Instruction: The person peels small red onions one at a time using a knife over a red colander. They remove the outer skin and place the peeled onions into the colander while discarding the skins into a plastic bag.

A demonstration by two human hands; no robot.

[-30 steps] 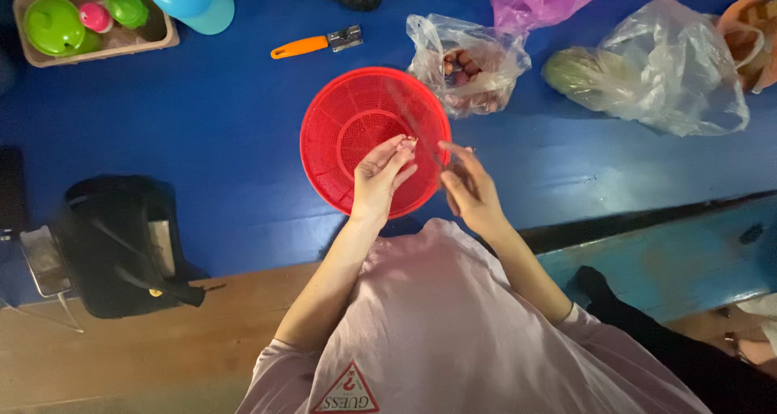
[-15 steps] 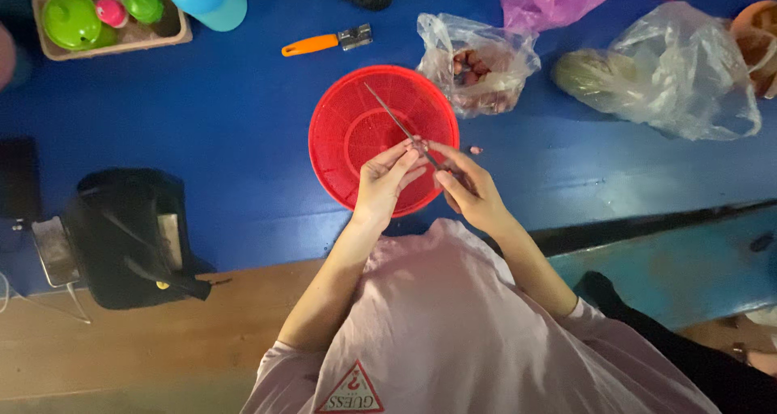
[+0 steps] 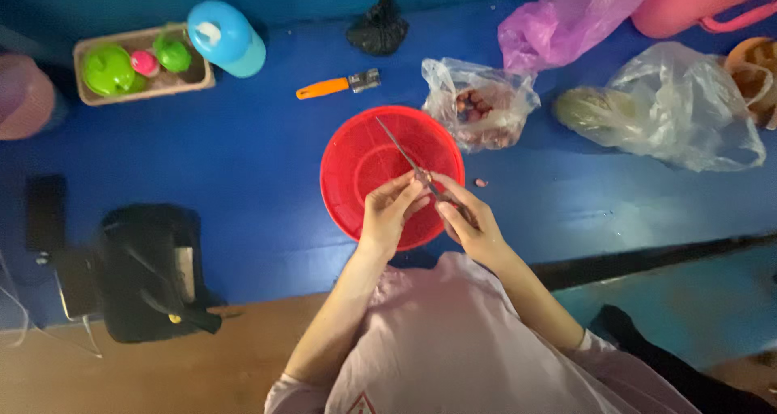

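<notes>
Holding a knife (image 3: 409, 161) in the right hand (image 3: 473, 224), the person works over a red basket (image 3: 356, 175) on the blue table (image 3: 243, 163). The right fingers are curled shut around the handle, and the thin blade slants up and away across the basket. The left hand (image 3: 388, 216) pinches something small at the blade's near end; what it is I cannot tell, since the fingertips hide it.

By my reading the work is at an early stage: the basket floor that shows looks bare, while a clear bag (image 3: 477, 106) of small reddish pieces sits just beside the basket's far right rim, apparently well filled. One small piece (image 3: 481, 182) lies loose on the table right of the basket.

Open room lies left of the basket, a wide bare stretch of blue. An orange peeler (image 3: 336, 85) lies beyond the basket, apart from it. To the right the clear bag and a larger bag (image 3: 680, 110) with a vegetable crowd the surface. The table's near edge runs just under the wrists, and a black bag (image 3: 150, 272) sits at the near left.
</notes>
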